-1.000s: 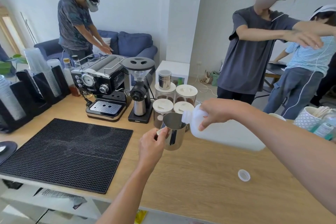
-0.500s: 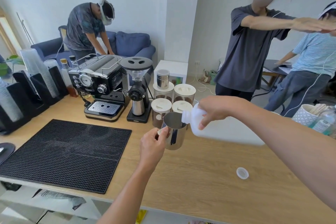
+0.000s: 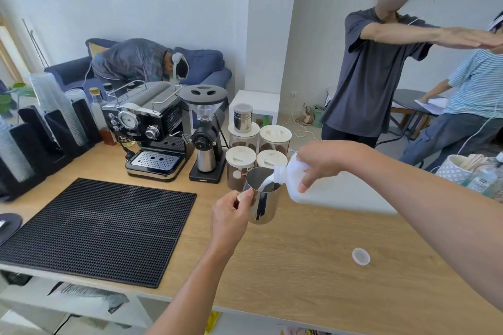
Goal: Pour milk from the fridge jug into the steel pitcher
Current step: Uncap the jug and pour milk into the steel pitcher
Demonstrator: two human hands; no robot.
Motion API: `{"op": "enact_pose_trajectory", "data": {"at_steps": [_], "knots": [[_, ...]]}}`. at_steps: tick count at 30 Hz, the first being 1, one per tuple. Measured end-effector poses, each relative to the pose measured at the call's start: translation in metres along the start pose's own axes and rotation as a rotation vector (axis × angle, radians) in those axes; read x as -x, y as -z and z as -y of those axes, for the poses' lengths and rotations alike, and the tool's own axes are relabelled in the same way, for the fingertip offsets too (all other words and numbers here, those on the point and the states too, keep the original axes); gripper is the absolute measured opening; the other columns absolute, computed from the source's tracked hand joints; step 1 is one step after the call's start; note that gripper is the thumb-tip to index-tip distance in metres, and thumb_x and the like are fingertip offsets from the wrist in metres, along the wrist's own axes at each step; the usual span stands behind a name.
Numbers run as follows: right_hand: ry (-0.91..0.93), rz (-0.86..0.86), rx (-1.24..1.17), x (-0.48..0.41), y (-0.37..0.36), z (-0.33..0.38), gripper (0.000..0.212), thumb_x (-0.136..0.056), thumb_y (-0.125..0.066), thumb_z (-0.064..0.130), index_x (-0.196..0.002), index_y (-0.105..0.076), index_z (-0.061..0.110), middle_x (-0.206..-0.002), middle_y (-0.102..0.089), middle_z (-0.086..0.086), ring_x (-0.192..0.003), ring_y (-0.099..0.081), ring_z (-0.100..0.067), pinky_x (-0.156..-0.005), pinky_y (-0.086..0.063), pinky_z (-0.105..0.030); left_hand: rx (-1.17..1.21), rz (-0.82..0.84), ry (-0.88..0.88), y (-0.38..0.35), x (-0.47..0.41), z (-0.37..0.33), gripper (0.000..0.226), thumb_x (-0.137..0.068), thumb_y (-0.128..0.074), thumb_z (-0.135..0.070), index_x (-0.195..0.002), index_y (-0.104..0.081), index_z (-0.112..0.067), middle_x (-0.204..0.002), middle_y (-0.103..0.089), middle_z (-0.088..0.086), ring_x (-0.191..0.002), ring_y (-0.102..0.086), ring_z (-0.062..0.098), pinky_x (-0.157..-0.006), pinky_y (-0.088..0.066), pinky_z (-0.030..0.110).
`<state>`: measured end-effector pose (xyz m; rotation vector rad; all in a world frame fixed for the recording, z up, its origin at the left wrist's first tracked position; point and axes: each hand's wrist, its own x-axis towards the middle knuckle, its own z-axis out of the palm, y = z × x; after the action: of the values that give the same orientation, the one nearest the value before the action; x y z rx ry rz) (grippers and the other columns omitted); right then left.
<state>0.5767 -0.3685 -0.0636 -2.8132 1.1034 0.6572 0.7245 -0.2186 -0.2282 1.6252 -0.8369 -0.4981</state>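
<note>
Milk (image 3: 265, 183) is running in a white stream from the jug's neck into the steel pitcher (image 3: 262, 196), which is held up off the bench (image 3: 299, 266), approx. centre of view. Left hand (image 3: 230, 216) has the pitcher by its handle side, fingers (image 3: 246, 196) pinched at the rim/handle; the handle itself is mostly hidden behind the hand. Right hand (image 3: 324, 160) is clamped round the upper part of the white plastic fridge jug (image 3: 321, 190), thumb and fingers wrapped near the neck. Jug is tipped w/ its open mouth pointing left and down, mouth just over the pitcher's rim; can't tell if they touch.

Jug cap (image 3: 361, 256) lies on the bench to the right, well apart from the pitcher, open side up. Black rubber bar mat (image 3: 98, 228) lies flat on the left part of the bench. Behind it stands the espresso machine (image 3: 147, 130), w/ the coffee grinder (image 3: 204, 130) just beside it on the right. Next to the grinder are four clear canisters (image 3: 241, 166) w/ white lids, set two by two, directly behind the pitcher; a small steel tin (image 3: 243, 118) sits on the back-left one. Stacks of plastic cups (image 3: 58, 109) lean in black holders at far left. Beyond the bench, a person in a dark tee (image 3: 375, 76) stands w/ one arm stretched out to the right.
</note>
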Motion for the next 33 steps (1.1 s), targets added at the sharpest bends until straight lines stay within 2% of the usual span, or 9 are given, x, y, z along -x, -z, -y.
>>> {"op": "enact_pose_trajectory", "data": {"at_steps": [5, 16, 23, 28, 33], "knots": [[0.000, 0.001, 0.029, 0.0021, 0.0013, 0.0013, 0.050, -0.078, -0.077, 0.054, -0.078, -0.052, 0.011, -0.069, -0.058, -0.008, -0.058, -0.053, -0.025, -0.051, -0.037, -0.029, 0.015, 0.010, -0.010, 0.0004, 0.0029, -0.0050, 0.050, -0.096, -0.061, -0.039, -0.069, -0.051, 0.002, -0.055, -0.045, -0.007, -0.051, -0.036, 0.007, -0.051, -0.031, 0.027], [-0.011, 0.009, 0.060, -0.0003, 0.0015, 0.0012, 0.049, -0.078, -0.077, 0.055, -0.077, -0.050, 0.014, -0.076, -0.063, -0.011, -0.061, -0.057, -0.026, -0.053, -0.039, -0.029, 0.007, 0.019, -0.024, 0.0013, 0.0046, -0.0074, 0.050, -0.096, -0.060, -0.039, -0.070, -0.052, 0.002, -0.054, -0.045, -0.008, -0.049, -0.035, 0.005, -0.048, -0.029, 0.024], [0.001, 0.002, 0.051, -0.0037, 0.0017, 0.0005, 0.050, -0.078, -0.077, 0.055, -0.076, -0.050, 0.014, -0.073, -0.060, -0.010, -0.065, -0.058, -0.028, -0.055, -0.040, -0.030, 0.015, 0.024, -0.013, 0.0018, 0.0019, -0.0052, 0.053, -0.094, -0.060, -0.044, -0.067, -0.048, 0.000, -0.055, -0.044, -0.006, -0.052, -0.036, 0.010, -0.052, -0.030, 0.033], [0.014, 0.003, 0.058, -0.0052, 0.0017, 0.0012, 0.050, -0.078, -0.077, 0.056, -0.076, -0.050, 0.013, -0.071, -0.060, -0.009, -0.064, -0.057, -0.027, -0.055, -0.041, -0.031, 0.029, 0.022, -0.009, 0.0028, 0.0038, -0.0079, 0.045, -0.096, -0.061, -0.038, -0.061, -0.047, -0.014, -0.054, -0.043, -0.008, -0.050, -0.034, 0.007, -0.051, -0.029, 0.030], [0.014, 0.002, 0.074, -0.0058, 0.0027, 0.0022, 0.051, -0.079, -0.076, 0.057, -0.076, -0.050, 0.012, -0.064, -0.057, -0.006, -0.065, -0.059, -0.028, -0.055, -0.040, -0.031, 0.034, 0.015, -0.011, 0.0038, 0.0041, -0.0076, 0.046, -0.095, -0.061, -0.038, -0.059, -0.043, -0.016, -0.052, -0.040, -0.009, -0.049, -0.032, 0.007, -0.051, -0.028, 0.030]]}}
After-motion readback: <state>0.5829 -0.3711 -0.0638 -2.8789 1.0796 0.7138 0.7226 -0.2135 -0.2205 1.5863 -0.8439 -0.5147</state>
